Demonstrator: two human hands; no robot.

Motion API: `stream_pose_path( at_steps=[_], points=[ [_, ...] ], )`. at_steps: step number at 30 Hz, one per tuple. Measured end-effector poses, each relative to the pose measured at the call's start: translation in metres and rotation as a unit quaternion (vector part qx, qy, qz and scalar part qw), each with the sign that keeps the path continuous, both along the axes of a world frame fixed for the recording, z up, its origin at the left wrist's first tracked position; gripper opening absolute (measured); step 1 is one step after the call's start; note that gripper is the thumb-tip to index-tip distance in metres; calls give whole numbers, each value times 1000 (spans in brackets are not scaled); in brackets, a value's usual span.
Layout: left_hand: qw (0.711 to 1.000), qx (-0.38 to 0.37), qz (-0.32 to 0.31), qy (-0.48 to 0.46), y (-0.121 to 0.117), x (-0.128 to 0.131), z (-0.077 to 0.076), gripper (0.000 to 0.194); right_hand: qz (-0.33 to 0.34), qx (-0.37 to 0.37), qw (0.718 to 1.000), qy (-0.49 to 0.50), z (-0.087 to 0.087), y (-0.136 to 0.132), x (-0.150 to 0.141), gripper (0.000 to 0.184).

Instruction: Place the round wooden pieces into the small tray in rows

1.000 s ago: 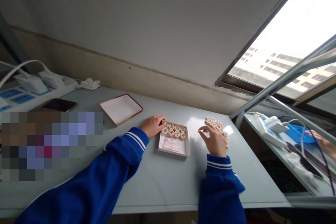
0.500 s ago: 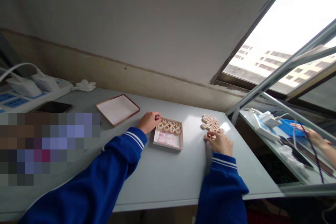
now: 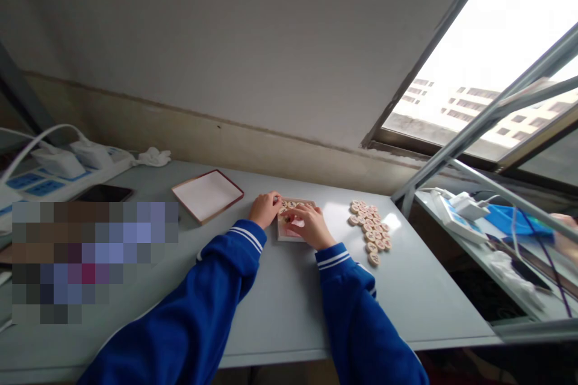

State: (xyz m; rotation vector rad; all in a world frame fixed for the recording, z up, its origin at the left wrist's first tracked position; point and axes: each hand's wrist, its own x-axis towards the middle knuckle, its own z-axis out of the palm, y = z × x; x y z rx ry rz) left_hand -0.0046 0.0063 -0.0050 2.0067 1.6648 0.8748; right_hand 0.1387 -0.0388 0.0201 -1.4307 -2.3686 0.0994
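Grey desk (image 3: 280, 313), open box (image 3: 289, 238), lid (image 3: 208, 195), round pieces (image 3: 369, 236), phone (image 3: 103, 193), power strip (image 3: 121, 163)

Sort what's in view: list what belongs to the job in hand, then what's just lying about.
In the job:
box, at both hands
pieces, on the table and in the box
lid, probably the box's

Lying about:
phone
power strip, at left
white wad

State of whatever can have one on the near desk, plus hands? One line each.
Box tray, open, partly filled
Box lid, off, lying inside up
Xiangqi pieces in the tray, along its far side, partly hidden
Loose xiangqi pieces, flat, clustered on the desk
Left hand, at the tray's left edge, grip unclear
Right hand, over the tray, grip unclear
Phone, flat, screen dark
Power strip, adapters plugged in
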Motion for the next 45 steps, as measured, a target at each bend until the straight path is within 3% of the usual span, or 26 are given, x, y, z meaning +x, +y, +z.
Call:
stream_pose_path(
  at_steps=[5,10,19,24,26,30,33,35,37,41,43,45],
  points=[
    [1000,-6,-6,2,0,0,1,22,-26,27,999,-23,-2,-3,0,38],
    [1000,-10,-8,4,0,0,0,22,-38,28,998,-44,-1,-4,3,19],
    [1000,-8,-9,17,-2,0,1,23,-35,48,998,-26,-8,-3,2,15],
    [1000,-6,-12,26,-2,0,1,24,-30,43,998,-21,-1,-3,8,9],
    [999,-6,-13,34,-2,0,1,25,-78,60,995,-30,5,-3,20,4],
    [999,-6,-19,47,-3,-1,0,26,-292,107,947,-81,10,-5,63,10],
    [999,-2,-19,44,-3,-1,0,27,-410,54,903,-118,4,-5,95,22],
    [999,-5,-21,42,-4,-1,1,28,-437,21,891,-121,-2,-4,108,19],
    [999,-7,-24,42,-4,-1,2,29,-439,17,891,-114,-5,-3,114,10],
    [998,8,-36,46,-4,0,1,32,-415,-4,908,-54,0,-3,110,10],
    [998,14,-41,48,-4,0,0,32,-344,-22,939,24,4,-2,100,14],
    [998,18,-43,51,-3,0,-1,32,-212,-25,971,106,6,-1,85,17]
  ],
)
